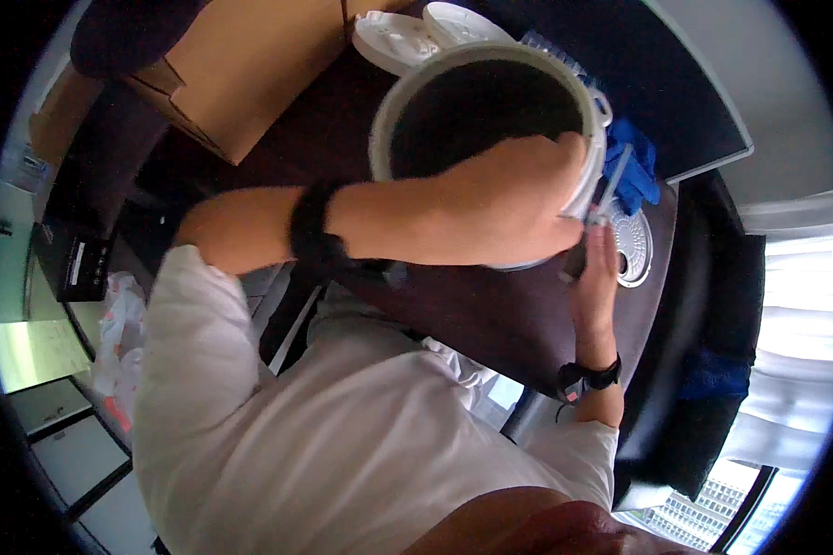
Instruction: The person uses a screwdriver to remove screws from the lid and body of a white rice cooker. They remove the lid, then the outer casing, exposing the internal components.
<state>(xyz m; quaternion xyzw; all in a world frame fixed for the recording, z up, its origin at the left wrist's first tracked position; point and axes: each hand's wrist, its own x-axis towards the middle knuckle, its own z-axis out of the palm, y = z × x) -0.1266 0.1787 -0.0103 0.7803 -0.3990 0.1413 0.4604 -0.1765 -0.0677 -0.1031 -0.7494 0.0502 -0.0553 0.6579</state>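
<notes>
A large white bucket [386, 102] with a dark inside stands on the dark brown table. My left arm reaches across its near side. My left hand [537, 190] is curled closed at the bucket's right rim; what its fingertips hold is hidden. Just below it, my right hand [599, 268] comes up along the bucket's outer right side, fingers pressed together. A thin, whitish translucent stick or tube [617, 176] slants up from between the two hands, its lower end at my right fingertips. A round white perforated lid-like disc [635, 248] lies beside my right hand.
A blue cloth or glove [640, 176] lies right of the bucket. Two white dishes [389, 39] sit behind it. A cardboard box [259, 69] stands at the back left. The dark table [472, 310] ends close to my body, and a dark panel [685, 102] rises behind.
</notes>
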